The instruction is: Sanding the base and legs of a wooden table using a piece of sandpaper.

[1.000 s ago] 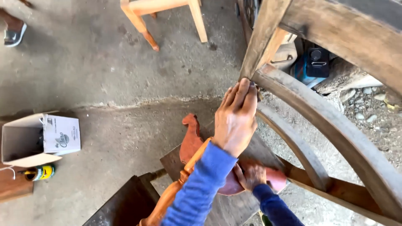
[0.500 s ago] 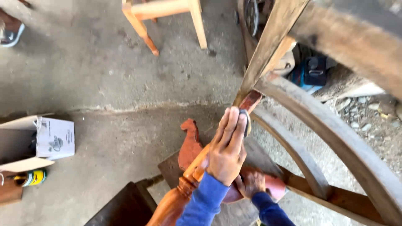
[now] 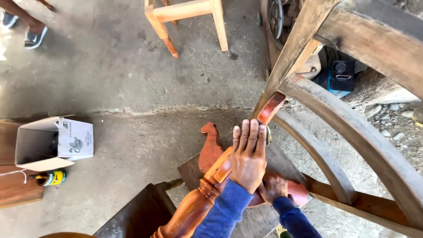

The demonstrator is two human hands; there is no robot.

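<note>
A carved reddish-brown furniture piece [image 3: 210, 147] with a turned orange leg [image 3: 194, 207] lies on a dark board [image 3: 282, 163]. My left hand [image 3: 249, 158] lies flat on it with the fingers together. It presses a small dark pad [image 3: 268, 134] that peeks out beside the fingertips, just below a curved reddish slat [image 3: 271, 108]. Lower and to the right, my right hand [image 3: 273, 187] grips the rounded red end of the piece [image 3: 297, 194]. Both sleeves are blue.
A large curved frame of weathered wood [image 3: 352, 128] arches over the right side. An open cardboard box [image 3: 53, 143] and a small yellow-labelled bottle [image 3: 50, 177] lie at the left. Pale stool legs [image 3: 189, 22] and another person's sandalled foot [image 3: 33, 35] are at the top.
My left hand has slid down along the curved wood towards me, from the frame's joint to the carved piece. My right hand has kept its grip.
</note>
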